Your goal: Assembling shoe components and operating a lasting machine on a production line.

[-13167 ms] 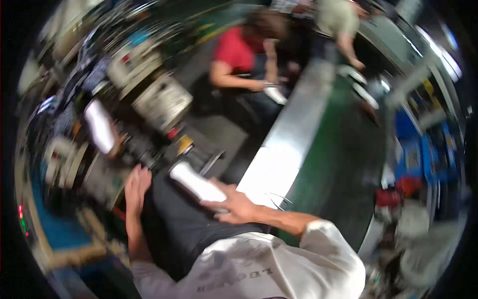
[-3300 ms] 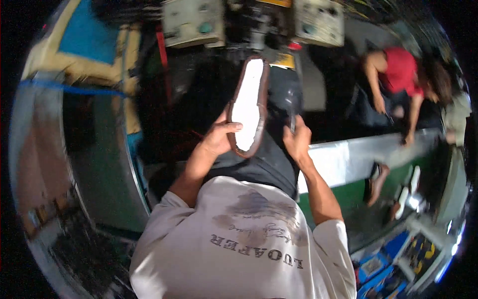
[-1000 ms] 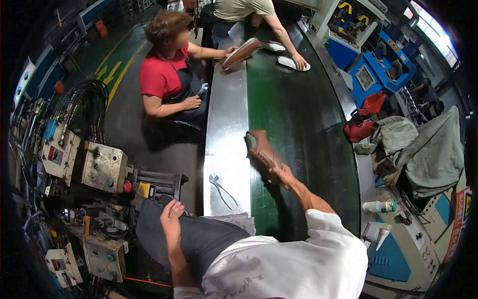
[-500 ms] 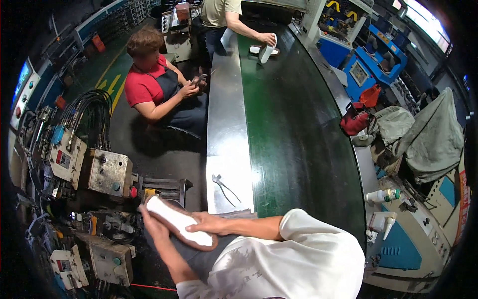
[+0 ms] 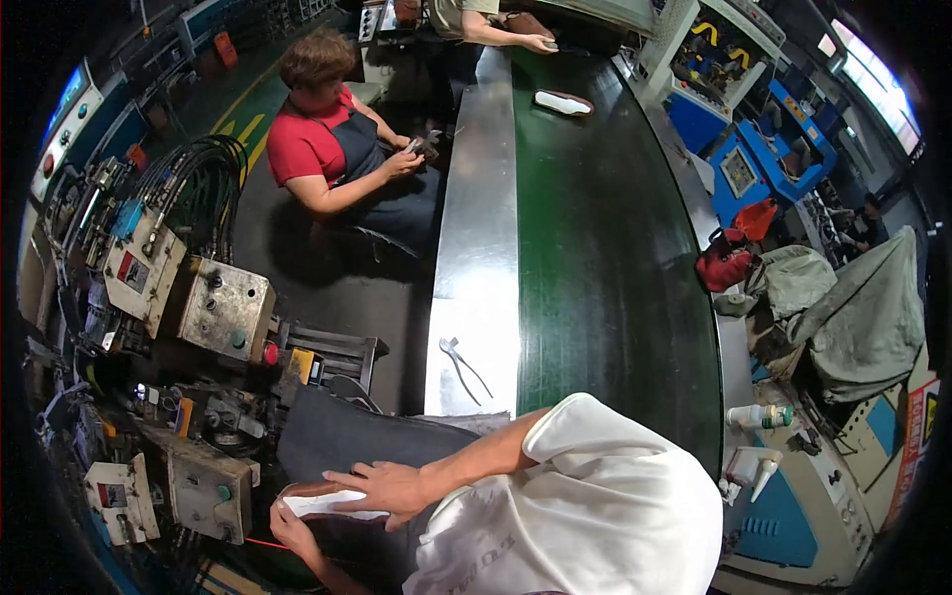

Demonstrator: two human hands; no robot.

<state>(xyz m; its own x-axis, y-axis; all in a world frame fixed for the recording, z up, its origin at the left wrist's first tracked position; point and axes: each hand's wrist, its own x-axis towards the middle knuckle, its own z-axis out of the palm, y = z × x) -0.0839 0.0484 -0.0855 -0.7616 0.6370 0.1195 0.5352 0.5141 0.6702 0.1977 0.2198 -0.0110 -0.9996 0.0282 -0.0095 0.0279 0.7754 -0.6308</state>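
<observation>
A brown shoe upper with a white underside (image 5: 319, 504) lies slanted over my lap, white face up. My left hand (image 5: 300, 534) is closed round its left end. My right hand (image 5: 385, 490) lies across its other end, palm down with the fingers spread, and hides that part. A dark apron (image 5: 342, 439) is spread beneath and beyond the shoe upper. Metal pincers (image 5: 463, 370) rest on the steel strip (image 5: 471, 258) past my right forearm.
A green conveyor belt (image 5: 615, 258) bears another white-soled shoe upper (image 5: 563, 103). One co-worker (image 5: 317, 149) in red sits at left, handling a dark item; another's hand (image 5: 540, 44) is at the belt's far end. Machines with control boxes (image 5: 226, 309) stand left; bottles (image 5: 762, 416) stand right.
My hands have brought the shoe upper down and nearer my body; my right fingers have spread over it. The far co-worker's hand has let go of a shoe upper on the belt.
</observation>
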